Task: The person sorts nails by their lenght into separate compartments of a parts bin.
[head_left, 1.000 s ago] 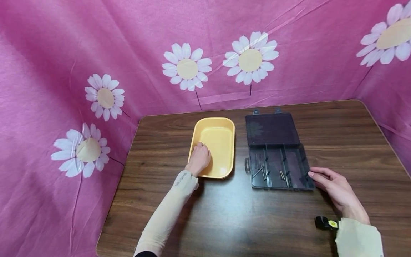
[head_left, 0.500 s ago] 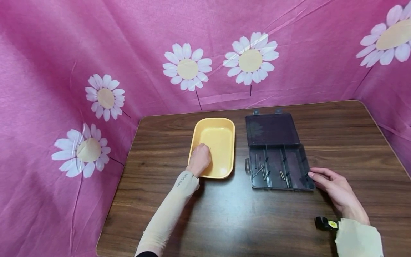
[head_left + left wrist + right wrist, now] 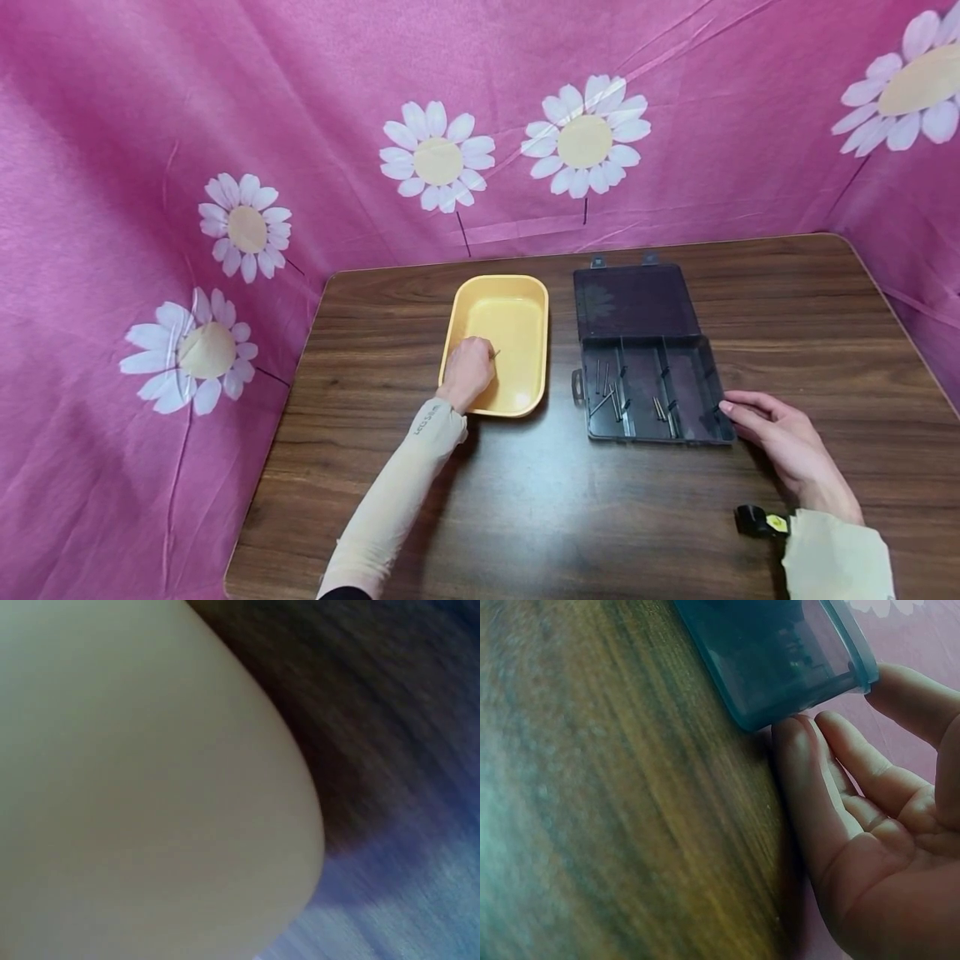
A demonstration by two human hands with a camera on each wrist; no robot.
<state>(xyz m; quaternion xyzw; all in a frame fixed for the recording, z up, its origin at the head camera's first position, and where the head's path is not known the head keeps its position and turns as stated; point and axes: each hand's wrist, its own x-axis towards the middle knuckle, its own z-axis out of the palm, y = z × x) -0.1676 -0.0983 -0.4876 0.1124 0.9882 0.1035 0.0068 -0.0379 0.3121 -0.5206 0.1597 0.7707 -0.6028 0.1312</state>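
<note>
Inside the yellow tray (image 3: 521, 333), my left hand (image 3: 468, 371) has its fingers bent down and pinches a thin nail-like piece (image 3: 496, 354), whose end sticks out to the right of the fingers. Its kind is too small to tell. To the right lies a dark see-through organizer box (image 3: 697, 367) with its lid folded back. Several long nails (image 3: 605, 379) lie in its left compartment and several short brass-coloured pieces (image 3: 659, 408) in the middle one. My right hand (image 3: 787, 446) touches the box's right end; the right wrist view shows fingertips (image 3: 791, 739) against the wall and the thumb at the rim.
The brown wooden table (image 3: 525, 517) ends at a pink curtain (image 3: 337, 100) with daisies behind and on both sides. A black strap piece with a yellow label (image 3: 777, 524) sits by the right wrist. Skin or sleeve fills most of the left wrist view.
My left hand has shifted slightly within the tray, and the thin piece now shows more clearly, sticking out beside the fingers. The right hand and the box stay as they were.
</note>
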